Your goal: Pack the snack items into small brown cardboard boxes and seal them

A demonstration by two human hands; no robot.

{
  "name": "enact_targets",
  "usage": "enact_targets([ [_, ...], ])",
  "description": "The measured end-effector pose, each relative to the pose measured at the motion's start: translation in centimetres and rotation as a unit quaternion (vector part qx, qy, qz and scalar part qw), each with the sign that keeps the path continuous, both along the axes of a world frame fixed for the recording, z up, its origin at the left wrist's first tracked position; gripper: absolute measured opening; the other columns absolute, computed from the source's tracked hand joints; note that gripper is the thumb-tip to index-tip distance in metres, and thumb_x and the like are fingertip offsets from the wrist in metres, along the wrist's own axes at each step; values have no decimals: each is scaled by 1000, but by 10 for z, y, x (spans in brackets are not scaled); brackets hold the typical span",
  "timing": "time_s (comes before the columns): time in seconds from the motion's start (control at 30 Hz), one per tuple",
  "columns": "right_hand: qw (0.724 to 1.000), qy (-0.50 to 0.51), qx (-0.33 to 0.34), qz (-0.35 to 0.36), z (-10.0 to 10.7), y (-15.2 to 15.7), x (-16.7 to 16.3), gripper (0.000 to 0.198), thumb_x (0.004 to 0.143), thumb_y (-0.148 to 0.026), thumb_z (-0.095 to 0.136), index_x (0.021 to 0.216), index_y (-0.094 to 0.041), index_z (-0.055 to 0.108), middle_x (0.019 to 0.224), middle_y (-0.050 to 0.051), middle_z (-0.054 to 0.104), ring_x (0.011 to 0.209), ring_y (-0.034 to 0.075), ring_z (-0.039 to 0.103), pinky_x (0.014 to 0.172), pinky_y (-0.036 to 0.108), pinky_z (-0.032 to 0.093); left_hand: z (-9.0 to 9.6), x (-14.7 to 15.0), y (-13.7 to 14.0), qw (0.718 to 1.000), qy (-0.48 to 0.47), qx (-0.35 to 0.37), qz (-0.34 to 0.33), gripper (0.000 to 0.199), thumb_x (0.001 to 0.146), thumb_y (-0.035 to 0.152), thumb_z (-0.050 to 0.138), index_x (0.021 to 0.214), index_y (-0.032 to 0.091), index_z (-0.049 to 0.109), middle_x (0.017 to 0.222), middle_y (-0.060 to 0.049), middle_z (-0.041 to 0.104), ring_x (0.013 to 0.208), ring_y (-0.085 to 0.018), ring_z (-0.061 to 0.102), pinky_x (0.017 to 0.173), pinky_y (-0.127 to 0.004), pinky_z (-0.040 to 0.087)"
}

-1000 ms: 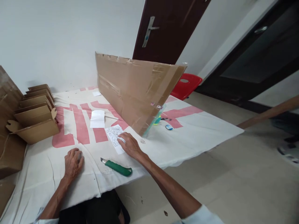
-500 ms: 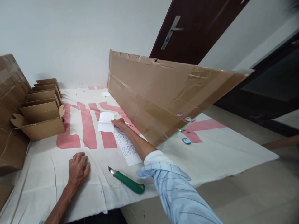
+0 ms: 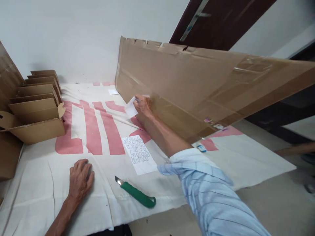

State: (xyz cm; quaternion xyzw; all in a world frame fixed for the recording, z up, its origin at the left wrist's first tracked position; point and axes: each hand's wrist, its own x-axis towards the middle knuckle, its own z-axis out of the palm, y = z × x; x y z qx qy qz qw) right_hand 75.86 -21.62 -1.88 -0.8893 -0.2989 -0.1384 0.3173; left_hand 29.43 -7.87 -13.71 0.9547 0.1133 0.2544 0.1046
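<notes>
My right hand (image 3: 144, 105) pinches a small white sheet of paper (image 3: 130, 108), raised off the cloth in front of the standing cardboard panel. The fingers partly cover one end of the sheet. My left hand (image 3: 80, 181) rests palm down on the cloth, fingers loosely bent and thumb apart, holding nothing. Between my arms lies a paper with rows of small hand-drawn boxes (image 3: 145, 167). Nearer the front edge is a green-handled utility knife (image 3: 137, 194), its blade exposed and pointing away to the left.
A white cloth with red lettering (image 3: 31, 173) covers the table. Open cardboard boxes (image 3: 39, 131) stand in a row at left. A tall cardboard panel (image 3: 172, 72) leans across the back right. Another white slip (image 3: 113, 92) lies near the wall. A person's arm (image 3: 295, 149) shows at far right.
My right hand has lifted the small white sheet and carried it right and away, toward the cardboard panel, uncovering more of the drawn paper. My left hand stays on the cloth.
</notes>
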Motion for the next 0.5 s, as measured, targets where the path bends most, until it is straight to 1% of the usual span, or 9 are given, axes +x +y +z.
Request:
enact_targets([
  [0.03, 999, -20, -43, -4, 2, -3, 2, 21, 95, -17, 52, 103, -17, 71, 105, 14, 71, 107, 29, 60, 94, 40, 43, 0, 0, 0, 1000, 0, 0, -1, 17, 98, 23, 57, 111, 20, 67, 125, -16, 70, 117, -34, 62, 84, -44, 45],
  [0.1, 993, -35, -114, 5, -2, -6, 0, 22, 96, -12, 51, 102, -15, 73, 114, 20, 71, 118, 33, 58, 104, 47, 38, 1, 1, -1, 1000, -2, -1, 0, 17, 98, 23, 57, 111, 20, 67, 125, -16, 70, 117, -34, 63, 85, -45, 45],
  [0.2, 980, -25, -193, 36, -24, -4, -10, 23, 97, -9, 52, 104, -10, 74, 118, 25, 70, 124, 34, 57, 108, 52, 34, 2, 1, -1, 1000, -4, -1, 0, 16, 97, 22, 58, 110, 20, 67, 124, -15, 70, 117, -34, 63, 84, -44, 45],
  [0.27, 971, -12, -230, 58, -41, -1, -19, 23, 98, -10, 56, 111, -9, 74, 122, 25, 70, 126, 33, 57, 108, 50, 36, 3, 1, -1, 1000, -2, 0, -1, 16, 96, 22, 59, 110, 20, 68, 124, -15, 71, 116, -34, 63, 83, -44, 46],
  [0.3, 968, -5, -243, 67, -48, 1, -23, 23, 98, -13, 59, 115, -10, 74, 125, 24, 70, 126, 33, 58, 107, 49, 37, 3, 1, 0, 1000, 1, -1, -2, 16, 97, 22, 59, 110, 20, 68, 124, -15, 71, 117, -34, 63, 84, -44, 46],
  [0.37, 963, 11, -258, 81, -59, 4, -27, 27, 98, -25, 66, 122, -15, 73, 128, 21, 70, 124, 32, 60, 105, 46, 41, 3, 1, 0, 1000, 5, -2, 0, 17, 97, 23, 58, 110, 20, 68, 124, -16, 71, 117, -34, 63, 84, -44, 46],
  [0.43, 962, 26, -257, 89, -63, 3, -28, 37, 97, -38, 71, 129, -20, 72, 129, 17, 71, 120, 31, 63, 103, 42, 45, 3, 1, 0, 1000, 7, -3, 2, 17, 97, 24, 58, 110, 20, 68, 125, -16, 71, 117, -34, 63, 83, -44, 46],
  [0.5, 967, 32, -237, 89, -63, -3, -26, 42, 100, -43, 66, 136, -23, 69, 129, 14, 72, 118, 29, 65, 102, 38, 48, 2, 1, 1, 1000, 6, -2, 4, 17, 97, 24, 58, 109, 20, 68, 125, -16, 71, 117, -34, 63, 82, -43, 46],
])
